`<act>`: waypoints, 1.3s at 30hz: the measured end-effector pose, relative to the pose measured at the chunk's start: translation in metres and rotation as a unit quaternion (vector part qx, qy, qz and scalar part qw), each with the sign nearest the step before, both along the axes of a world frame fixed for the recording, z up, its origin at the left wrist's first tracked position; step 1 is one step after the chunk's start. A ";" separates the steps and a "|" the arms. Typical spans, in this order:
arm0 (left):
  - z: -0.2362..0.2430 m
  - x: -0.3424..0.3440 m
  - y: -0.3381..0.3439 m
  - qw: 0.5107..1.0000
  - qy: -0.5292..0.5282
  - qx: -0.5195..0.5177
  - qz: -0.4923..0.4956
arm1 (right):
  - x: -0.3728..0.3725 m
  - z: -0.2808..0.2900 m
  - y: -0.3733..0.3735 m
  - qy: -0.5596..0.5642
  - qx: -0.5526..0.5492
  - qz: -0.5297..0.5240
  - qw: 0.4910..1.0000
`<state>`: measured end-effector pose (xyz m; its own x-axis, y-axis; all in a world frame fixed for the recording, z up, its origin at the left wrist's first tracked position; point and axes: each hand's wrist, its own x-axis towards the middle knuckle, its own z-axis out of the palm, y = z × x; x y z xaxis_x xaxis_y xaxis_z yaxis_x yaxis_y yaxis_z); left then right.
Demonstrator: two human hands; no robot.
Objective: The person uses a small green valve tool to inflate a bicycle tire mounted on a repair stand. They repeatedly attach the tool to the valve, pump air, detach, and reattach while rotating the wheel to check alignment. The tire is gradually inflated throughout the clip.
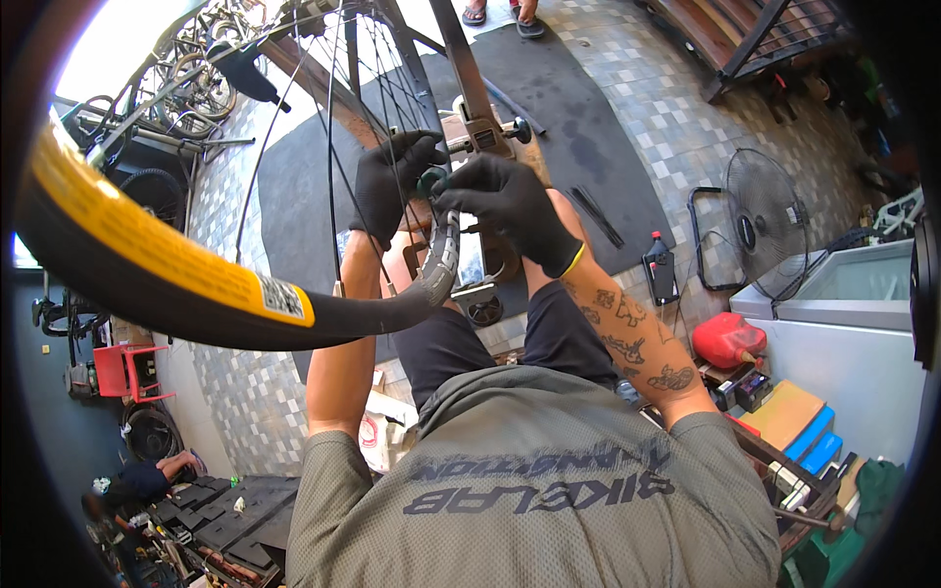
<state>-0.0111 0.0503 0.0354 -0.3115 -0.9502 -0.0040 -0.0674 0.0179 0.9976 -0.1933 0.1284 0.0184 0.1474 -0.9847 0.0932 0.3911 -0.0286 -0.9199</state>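
Observation:
A spoked bicycle wheel rim (372, 316), black with a yellow label, curves from the left edge toward my hands. It sits in a metal wheel stand (477, 103); its outer channel shows a row of pale marks near my right hand. My left hand (387, 181), in a black glove, is among the spokes with its fingers curled; what they grip is hidden. My right hand (515, 206), gloved too, pinches at the rim beside a small dark green, ring-like piece (432, 180), whose kind I cannot make out. The gloves nearly meet there.
A dark mat (608, 147) covers tiled floor. To the right are a standing fan (765, 225), a red fuel can (728, 339), a black bottle (659, 257) and a white chest freezer (843, 294). Bicycles (186, 98) stand far left. A person's feet (527, 22) show at the top.

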 end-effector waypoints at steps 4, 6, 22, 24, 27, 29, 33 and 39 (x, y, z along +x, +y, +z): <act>-0.008 0.001 -0.007 0.999 0.028 0.033 -0.003 | 0.003 0.000 0.004 0.032 0.016 0.035 0.999; -0.009 0.004 -0.007 0.999 0.029 0.036 -0.005 | 0.002 0.001 0.003 0.048 0.005 0.037 0.998; -0.015 0.001 -0.015 0.999 0.021 0.021 0.011 | -0.003 0.002 -0.004 0.006 0.032 0.082 0.996; -0.017 0.001 -0.013 0.999 0.018 0.017 0.023 | -0.002 0.003 -0.003 -0.001 0.045 0.098 0.994; -0.024 0.002 -0.010 1.000 0.025 -0.012 0.006 | 0.000 0.002 -0.002 -0.024 0.040 0.101 0.994; -0.029 0.007 -0.009 1.000 -0.019 -0.014 0.004 | -0.001 -0.001 0.000 -0.044 0.026 0.110 0.993; -0.032 0.009 -0.009 1.000 0.022 0.005 0.007 | 0.000 -0.001 -0.003 0.020 0.032 0.094 0.995; -0.014 0.003 0.009 0.994 0.018 -0.029 0.102 | 0.006 0.004 -0.008 -0.030 0.038 0.098 0.994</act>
<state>-0.0081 0.0593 0.0212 -0.1113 -0.9919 0.0613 -0.0389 0.0660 0.9971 -0.1874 0.1200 0.0225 0.3325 -0.9425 0.0340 0.4370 0.1220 -0.8911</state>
